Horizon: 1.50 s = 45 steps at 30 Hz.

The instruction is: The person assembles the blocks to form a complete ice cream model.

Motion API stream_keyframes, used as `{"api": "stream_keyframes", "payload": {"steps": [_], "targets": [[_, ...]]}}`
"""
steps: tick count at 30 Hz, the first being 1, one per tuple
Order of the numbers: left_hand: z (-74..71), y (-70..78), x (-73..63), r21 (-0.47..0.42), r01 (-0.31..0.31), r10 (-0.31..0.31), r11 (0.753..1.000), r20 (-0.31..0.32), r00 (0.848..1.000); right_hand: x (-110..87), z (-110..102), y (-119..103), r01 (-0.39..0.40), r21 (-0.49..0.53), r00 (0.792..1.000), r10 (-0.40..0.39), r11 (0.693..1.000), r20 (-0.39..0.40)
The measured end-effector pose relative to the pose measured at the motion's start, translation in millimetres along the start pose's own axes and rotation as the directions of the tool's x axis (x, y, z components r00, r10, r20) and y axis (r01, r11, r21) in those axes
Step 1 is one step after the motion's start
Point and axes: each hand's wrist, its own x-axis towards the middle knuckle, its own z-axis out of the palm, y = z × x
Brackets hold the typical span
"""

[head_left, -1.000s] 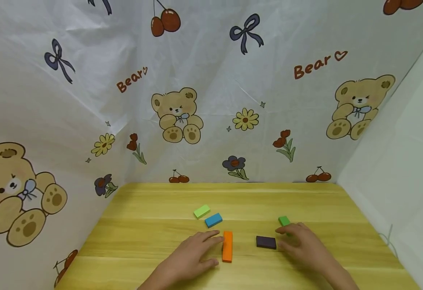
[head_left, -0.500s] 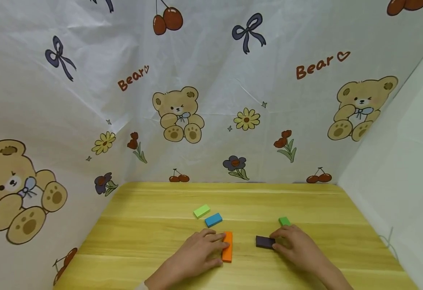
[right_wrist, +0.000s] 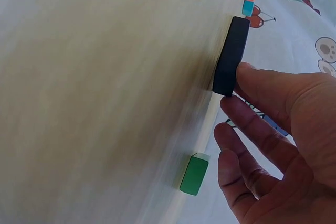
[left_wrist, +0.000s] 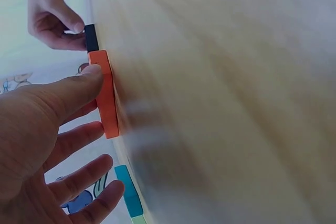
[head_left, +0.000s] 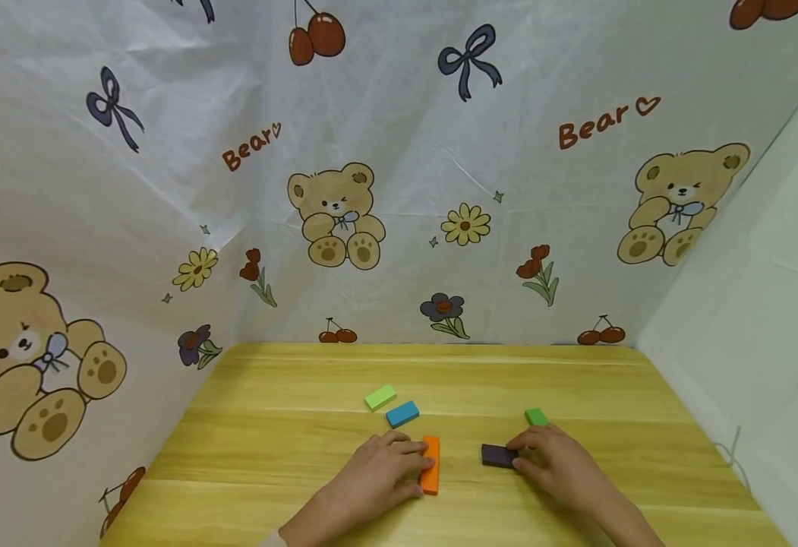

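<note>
An orange block (head_left: 430, 475) lies lengthwise on the table, pointing away from me. My left hand (head_left: 381, 471) holds it from the left, with the thumb near its close end and fingertips over its left edge farther up. To the right is a dark, nearly black block (head_left: 497, 456) lying crosswise. My right hand (head_left: 559, 467) pinches its right end between thumb and index finger; in the right wrist view the thumb (right_wrist: 262, 80) presses against that dark block, while the other fingers are spread loosely. Both blocks appear to rest on the table, apart from each other.
A blue block (head_left: 402, 414) and a light green block (head_left: 380, 398) lie beyond the left hand. Just beyond the right hand sits a green block (head_left: 537, 417), partly hidden by it. Bear-printed cloth (head_left: 399, 296) stands behind the wooden table (head_left: 269, 395); a white wall (head_left: 768, 342) is on the right.
My left hand has moved right onto the orange block, and my right hand has moved left onto the dark block's end. The blocks have hardly shifted.
</note>
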Motion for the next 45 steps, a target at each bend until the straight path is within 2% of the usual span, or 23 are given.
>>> {"api": "stream_keyframes", "payload": {"steps": [6,14,21,26,39,45], "targets": [[-2.9,5.8,0.0,-0.014,0.006,-0.006,1.000,0.018,1.000,4.0,1,1,-0.009,0.054,0.999,0.007,0.999,0.033],[-4.8,17.6,2.9,-0.061,0.007,-0.004,0.998,0.053,0.999,17.6,4,-6,0.069,0.103,0.996,-0.075,0.992,0.050],[1.1,26.3,7.0,-0.041,-0.047,0.049,0.998,0.044,0.998,31.7,9,-8,0.066,0.139,0.994,-0.078,0.988,0.080],[1.3,32.6,9.9,-0.030,-0.099,0.100,0.995,0.042,0.994,44.7,16,-8,0.077,0.187,0.993,-0.092,0.979,0.074],[2.7,43.6,12.4,-0.038,-0.112,0.114,0.993,0.059,0.992,66.3,29,-22,0.105,0.218,0.993,-0.115,0.970,0.034],[4.6,46.5,11.6,-0.012,-0.121,0.121,0.993,0.041,0.992,69.7,29,-26,0.075,0.216,0.996,-0.086,0.973,0.039]]}}
